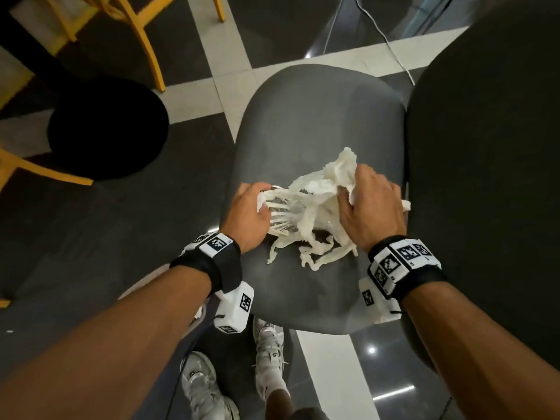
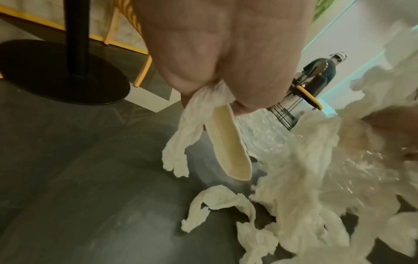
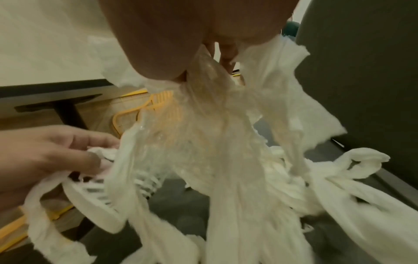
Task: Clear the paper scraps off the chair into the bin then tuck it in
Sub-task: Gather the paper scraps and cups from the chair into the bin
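Floor [image 1: 100,225]: dark tiles crossed by pale bands are seen under everything; a thin cable runs across it at the far right.
Chair [image 1: 318,116]: a dark grey seat is placed at the centre of the head view, its dark backrest [image 1: 485,177] rising at the right edge.
Pedestal base [image 1: 106,128]: a black round foot is set on the floor at the far left, with yellow chair legs [image 1: 145,40] beyond it.
Paper scraps [image 1: 315,207]: a tangle of white torn strips mixed with clear crinkled film is gathered mid-seat, between the two hands; loose strips are left trailing on the seat at the near side.
Right hand [image 1: 369,204]: its grip is closed round the right, upper part of the tangle; in the right wrist view film and paper are seen bunched between thumb and fingers.
Left hand [image 1: 248,213]: its grip is pinched on the left end of the tangle; a paper strip [image 2: 181,142] and a flat cream strip [image 2: 228,142] are held, hanging just above the seat.
Shoes [image 1: 266,353]: pale trainers are seen on the floor at the near edge of the seat.
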